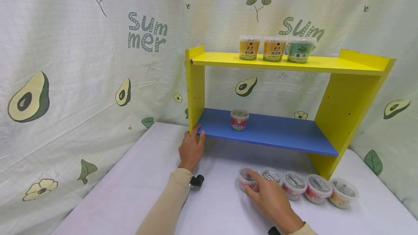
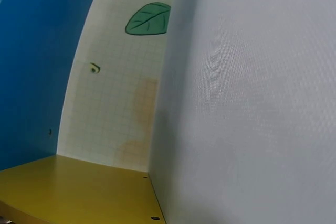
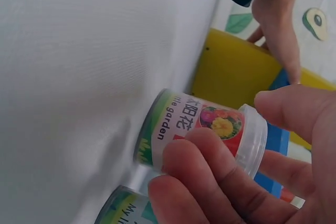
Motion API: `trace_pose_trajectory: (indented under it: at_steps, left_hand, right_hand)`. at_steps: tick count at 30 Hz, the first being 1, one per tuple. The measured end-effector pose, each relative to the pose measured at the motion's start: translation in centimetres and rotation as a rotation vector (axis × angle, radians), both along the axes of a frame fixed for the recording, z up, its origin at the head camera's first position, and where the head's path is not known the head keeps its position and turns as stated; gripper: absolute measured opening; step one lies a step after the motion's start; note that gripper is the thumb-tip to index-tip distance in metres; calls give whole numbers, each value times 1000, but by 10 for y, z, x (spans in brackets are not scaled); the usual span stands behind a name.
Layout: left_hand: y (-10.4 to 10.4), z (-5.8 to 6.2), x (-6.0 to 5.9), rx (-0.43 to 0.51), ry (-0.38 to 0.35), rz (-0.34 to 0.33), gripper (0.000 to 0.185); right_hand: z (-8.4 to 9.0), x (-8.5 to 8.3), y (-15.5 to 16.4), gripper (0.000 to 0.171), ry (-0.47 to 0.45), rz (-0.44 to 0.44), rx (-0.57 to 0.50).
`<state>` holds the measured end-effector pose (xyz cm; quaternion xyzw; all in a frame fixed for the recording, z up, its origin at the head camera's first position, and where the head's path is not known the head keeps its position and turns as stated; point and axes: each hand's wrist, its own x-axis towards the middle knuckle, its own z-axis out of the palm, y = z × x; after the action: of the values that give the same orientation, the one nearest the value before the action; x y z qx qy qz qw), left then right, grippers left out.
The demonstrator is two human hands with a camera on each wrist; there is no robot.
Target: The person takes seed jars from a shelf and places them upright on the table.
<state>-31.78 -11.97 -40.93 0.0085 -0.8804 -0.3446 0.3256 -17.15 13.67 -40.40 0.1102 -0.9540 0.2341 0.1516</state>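
My left hand (image 1: 191,150) grips the lower left corner of a yellow and blue shelf (image 1: 267,133), where the blue board meets the yellow side panel. The left wrist view shows the shelf's underside but no fingers. Over the leftmost lidded plastic cup (image 1: 244,183) on the table is my right hand (image 1: 272,197). Thumb and index finger pinch its clear lid (image 3: 254,142), while the other fingers curl beside its flower label. That cup stands upright on the table. Another lidded cup (image 3: 126,208) is close beside it, partly behind the fingers.
Several more lidded cups (image 1: 294,186) continue rightward in a row before the shelf. One pink-labelled cup (image 1: 239,120) stands on the blue board. Two orange cups (image 1: 249,49) and a green cup (image 1: 301,50) stand on the yellow top board. A patterned curtain (image 1: 98,93) hangs behind.
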Motion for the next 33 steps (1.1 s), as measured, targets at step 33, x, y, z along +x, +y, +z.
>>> trace_pose_trajectory:
  at_steps: [33]
  left_hand:
    - [-1,-3,-2,-13,18,7,60]
  right_hand:
    - [29,-10,30,19,-134,-35,-355]
